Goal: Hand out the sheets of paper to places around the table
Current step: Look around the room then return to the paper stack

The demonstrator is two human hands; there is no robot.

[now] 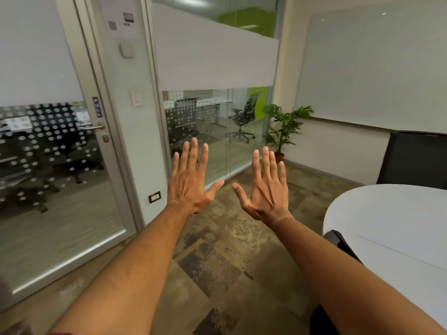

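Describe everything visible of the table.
The table shows only in part, at the right edge of the view: a pale grey, smooth top with a rounded end. A thin straight seam crosses it. No paper lies on the visible part. Black chairs stand behind and beside it; contact cannot be told. Neither hand touches it.

Two bare forearms reach into view from the bottom edge, uncovered from elbow to wrist. The left hand (191, 187) and right hand (264, 192) carry no rings, watch, bracelet or gloves. A sliver of dark red fabric (60, 333) shows at the lower left edge.
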